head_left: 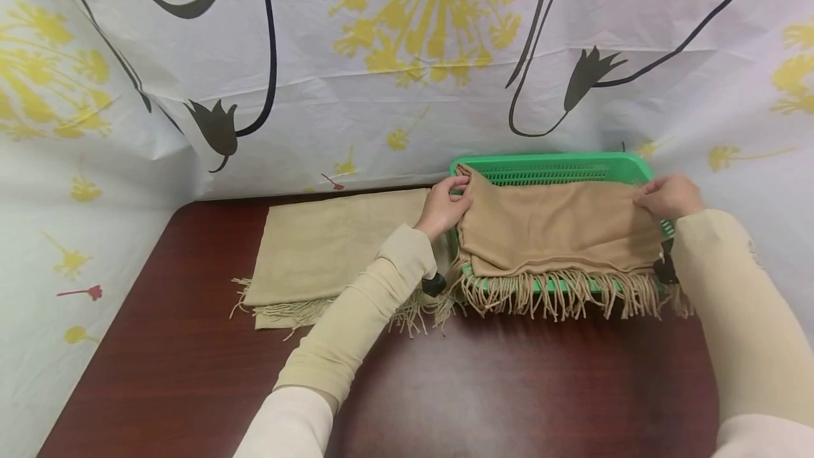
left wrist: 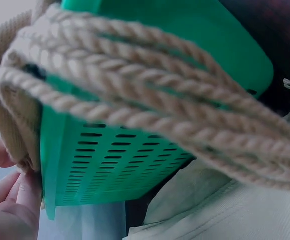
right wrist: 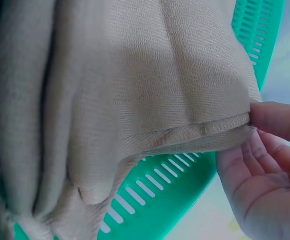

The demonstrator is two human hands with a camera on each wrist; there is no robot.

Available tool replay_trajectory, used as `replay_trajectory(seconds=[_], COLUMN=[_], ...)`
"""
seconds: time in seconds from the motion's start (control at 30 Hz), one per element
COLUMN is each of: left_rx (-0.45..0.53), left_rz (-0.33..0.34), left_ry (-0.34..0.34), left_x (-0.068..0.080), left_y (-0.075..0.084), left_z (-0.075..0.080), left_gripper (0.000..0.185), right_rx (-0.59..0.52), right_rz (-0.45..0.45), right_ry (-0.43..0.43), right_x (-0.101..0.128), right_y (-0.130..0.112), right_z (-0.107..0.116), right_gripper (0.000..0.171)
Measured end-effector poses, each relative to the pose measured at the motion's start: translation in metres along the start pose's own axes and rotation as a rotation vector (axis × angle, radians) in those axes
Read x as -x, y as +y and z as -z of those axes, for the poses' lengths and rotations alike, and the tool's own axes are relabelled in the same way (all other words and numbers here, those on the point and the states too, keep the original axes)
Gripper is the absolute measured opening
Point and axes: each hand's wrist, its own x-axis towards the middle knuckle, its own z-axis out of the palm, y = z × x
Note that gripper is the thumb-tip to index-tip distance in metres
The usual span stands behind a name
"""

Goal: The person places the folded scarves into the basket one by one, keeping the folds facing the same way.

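Note:
A folded tan scarf [head_left: 559, 225] with a twisted fringe [head_left: 572, 292] lies over a green plastic basket [head_left: 547, 161]. At its far left corner, my left hand [head_left: 443, 207] pinches the cloth between thumb and fingers, right beside the basket rim in the left wrist view. My right hand [head_left: 673, 196] pinches the scarf's right far corner; in the right wrist view its thumb lies above the layered edge and the fingers below. The fringe hangs over the basket's near side. Twisted cords cross close before the left wrist camera.
A second folded scarf [head_left: 337, 246], paler beige and fringed, lies on the dark red-brown table [head_left: 191, 352] left of the basket, partly behind the left forearm. Behind the table hangs a white curtain [head_left: 299, 112] printed with yellow and grey flowers.

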Motion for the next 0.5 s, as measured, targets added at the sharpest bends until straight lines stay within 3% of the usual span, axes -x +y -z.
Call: replay_trajectory(seconds=[0.5], left_rx=[-0.003], left_rz=[0.023], left_ry=[-0.038], left_x=[0.0044], left_y=[0.0026], left_z=[0.0], left_gripper=[0.042], right_rx=[-0.004], right_rz=[-0.003], right_ry=[-0.043], right_x=[-0.0009], right_y=[0.0041], right_z=[0.0001], right_gripper=[0.033])
